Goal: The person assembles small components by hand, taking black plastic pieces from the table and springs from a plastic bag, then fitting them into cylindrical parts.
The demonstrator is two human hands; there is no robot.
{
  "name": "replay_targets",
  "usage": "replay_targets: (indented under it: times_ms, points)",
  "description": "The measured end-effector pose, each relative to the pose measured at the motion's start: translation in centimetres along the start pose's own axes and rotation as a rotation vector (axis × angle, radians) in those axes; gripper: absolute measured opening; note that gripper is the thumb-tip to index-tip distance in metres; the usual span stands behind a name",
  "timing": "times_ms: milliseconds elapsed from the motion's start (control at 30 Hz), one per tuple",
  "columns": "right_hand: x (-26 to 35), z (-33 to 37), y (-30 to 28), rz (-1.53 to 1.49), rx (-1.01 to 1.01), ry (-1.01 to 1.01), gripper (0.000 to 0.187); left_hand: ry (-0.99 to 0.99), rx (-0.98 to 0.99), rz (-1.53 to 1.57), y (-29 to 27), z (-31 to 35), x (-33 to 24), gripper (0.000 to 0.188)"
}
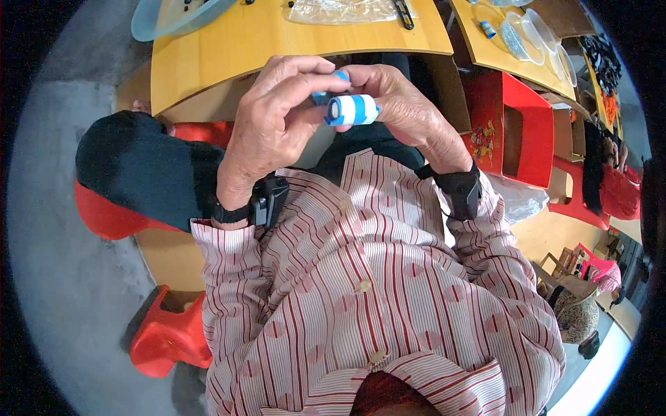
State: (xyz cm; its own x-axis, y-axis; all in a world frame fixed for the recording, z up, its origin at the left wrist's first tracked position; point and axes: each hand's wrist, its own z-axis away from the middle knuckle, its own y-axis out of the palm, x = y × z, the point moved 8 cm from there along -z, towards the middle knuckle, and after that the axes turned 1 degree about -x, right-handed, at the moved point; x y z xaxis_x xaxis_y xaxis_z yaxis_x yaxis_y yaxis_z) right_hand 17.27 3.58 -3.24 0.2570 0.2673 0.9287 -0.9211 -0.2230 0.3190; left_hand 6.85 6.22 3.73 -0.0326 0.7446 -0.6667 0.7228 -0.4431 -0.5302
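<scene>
Above my lap, close to the table edge, my two hands are together with fingers bent. My right hand grips a small blue-and-white banded cylinder between thumb and fingers, its round end turned left. The fingers of my left hand pinch a small blue piece just above the cylinder. Its exact kind is partly hidden by the fingers. My left thumb lies close to the cylinder's left end; whether it touches cannot be made out. Black straps with dark devices sit on both wrists.
On the yellow table ahead are a translucent basin, a clear plastic bag and a black cutter knife. Another blue cylinder lies on a table at right, near clear tubs. A red box and red stools stand around.
</scene>
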Motion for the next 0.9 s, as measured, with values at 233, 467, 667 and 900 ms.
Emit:
replay_targets:
  times_ms: [233,467,667,900]
  points:
    - [0.6,-0.7,0.7,-0.035,0.053,-0.024,0.029,-0.064,-0.099,-0.037,-0.5,0.2,0.7,0.028]
    - [0.8,-0.1,-0.7,0.087,0.05,0.018,0.049,-0.475,-0.24,0.572,0.0,1.8,4.5,0.017]
    - [0.7,0.2,-2.5,0.129,-0.071,0.011,0.051,-0.513,-0.256,0.711,0.1,1.8,4.6,0.027]
    - [1.0,-0.3,-2.9,0.158,-0.132,-0.027,0.041,-0.468,-0.241,0.52,-0.1,1.7,4.0,0.026]
